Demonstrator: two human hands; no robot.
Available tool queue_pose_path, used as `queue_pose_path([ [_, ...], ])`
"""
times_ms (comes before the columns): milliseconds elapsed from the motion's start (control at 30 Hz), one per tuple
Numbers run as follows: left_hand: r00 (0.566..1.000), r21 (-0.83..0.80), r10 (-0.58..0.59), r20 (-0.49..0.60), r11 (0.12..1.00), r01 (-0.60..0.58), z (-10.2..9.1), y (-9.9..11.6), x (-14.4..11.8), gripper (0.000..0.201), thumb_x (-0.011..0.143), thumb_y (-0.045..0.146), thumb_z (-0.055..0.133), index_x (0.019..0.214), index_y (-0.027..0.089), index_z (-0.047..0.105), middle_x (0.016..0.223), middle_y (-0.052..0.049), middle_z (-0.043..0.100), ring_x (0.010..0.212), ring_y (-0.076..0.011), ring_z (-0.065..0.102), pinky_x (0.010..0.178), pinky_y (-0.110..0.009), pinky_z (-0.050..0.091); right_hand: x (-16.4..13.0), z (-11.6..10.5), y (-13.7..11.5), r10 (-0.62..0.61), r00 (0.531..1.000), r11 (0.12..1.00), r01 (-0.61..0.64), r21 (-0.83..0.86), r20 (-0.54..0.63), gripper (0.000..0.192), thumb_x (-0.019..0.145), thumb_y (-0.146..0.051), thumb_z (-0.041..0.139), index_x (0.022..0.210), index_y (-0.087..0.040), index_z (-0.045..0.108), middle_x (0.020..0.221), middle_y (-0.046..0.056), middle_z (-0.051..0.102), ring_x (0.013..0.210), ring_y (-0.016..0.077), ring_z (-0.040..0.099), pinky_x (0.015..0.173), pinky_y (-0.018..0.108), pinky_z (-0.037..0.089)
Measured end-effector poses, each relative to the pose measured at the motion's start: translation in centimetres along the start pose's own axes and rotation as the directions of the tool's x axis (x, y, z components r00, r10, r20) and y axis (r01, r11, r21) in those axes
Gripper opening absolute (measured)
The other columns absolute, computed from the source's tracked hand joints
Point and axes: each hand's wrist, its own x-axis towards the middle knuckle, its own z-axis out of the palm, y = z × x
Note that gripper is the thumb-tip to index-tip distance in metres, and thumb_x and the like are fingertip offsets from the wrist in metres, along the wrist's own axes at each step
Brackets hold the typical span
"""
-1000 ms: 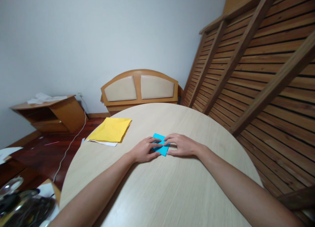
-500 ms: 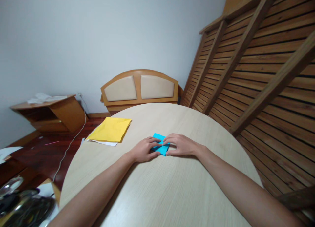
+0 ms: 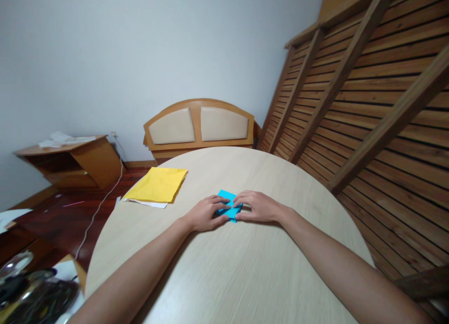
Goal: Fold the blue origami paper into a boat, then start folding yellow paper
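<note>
No text, label, brand, number or sign can be read here; the blue paper (image 3: 228,206) and yellow paper (image 3: 157,185) are plain.
</note>
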Motion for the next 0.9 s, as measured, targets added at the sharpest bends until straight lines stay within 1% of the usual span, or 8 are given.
queue_pose_path([
  [233,1.000,0.015,0.009,0.003,1.000,-0.009,0.0,0.1,0.1,0.033,0.096,0.036,0.053,0.119,0.018,0.067,0.130,-0.013,0.064,0.121,-0.0261,0.059,0.105,-0.043,0.046,0.0,-0.3,-0.3,0.013,1.000,1.000,-0.013,0.005,-0.001,0.033,0.087,-0.046,0.067,0.111,-0.023,0.072,0.112,0.008,0.072,0.105,0.0235,0.065,0.095,0.035,0.046],
  [467,1.000,0.011,0.012,-0.006,1.000,-0.012,0.1,0.0,0.1,0.032,0.095,0.036,0.053,0.118,0.019,0.067,0.128,-0.013,0.065,0.120,-0.0258,0.059,0.106,-0.043,0.045,0.1,-0.2,-0.3,0.015,1.000,1.000,-0.015,0.011,0.004,0.035,0.092,-0.050,0.059,0.111,-0.023,0.071,0.110,0.007,0.072,0.103,0.0221,0.065,0.094,0.034,0.046],
  [600,1.000,0.009,0.016,-0.012,1.000,-0.016,0.2,0.1,0.1,0.030,0.095,0.035,0.052,0.114,0.019,0.068,0.125,-0.012,0.068,0.118,-0.0238,0.061,0.107,-0.040,0.045,0.2,0.0,-0.2,0.021,1.000,1.000,-0.021,0.002,-0.001,0.031,0.093,-0.047,0.059,0.107,-0.023,0.072,0.109,0.007,0.073,0.102,0.0218,0.065,0.092,0.034,0.047],
  [767,0.999,0.053,-0.029,-0.016,0.998,0.030,0.6,0.4,0.2,0.028,0.092,0.041,0.057,0.108,0.022,0.068,0.120,-0.008,0.070,0.113,-0.0234,0.064,0.100,-0.037,0.050,0.3,0.2,-0.3,0.050,0.999,0.998,-0.050,-0.040,-0.003,0.028,0.094,-0.045,0.058,0.102,-0.022,0.072,0.104,0.006,0.073,0.098,0.0215,0.066,0.089,0.033,0.047],
  [900,0.995,0.091,-0.100,-0.016,0.991,0.101,1.1,1.0,0.5,0.025,0.095,0.041,0.052,0.106,0.025,0.067,0.109,-0.005,0.074,0.102,-0.0207,0.068,0.091,-0.032,0.053,0.3,0.2,-0.5,0.092,0.996,0.992,-0.093,-0.085,-0.015,0.026,0.094,-0.044,0.058,0.097,-0.022,0.072,0.097,0.005,0.073,0.094,0.0217,0.066,0.085,0.032,0.047],
])
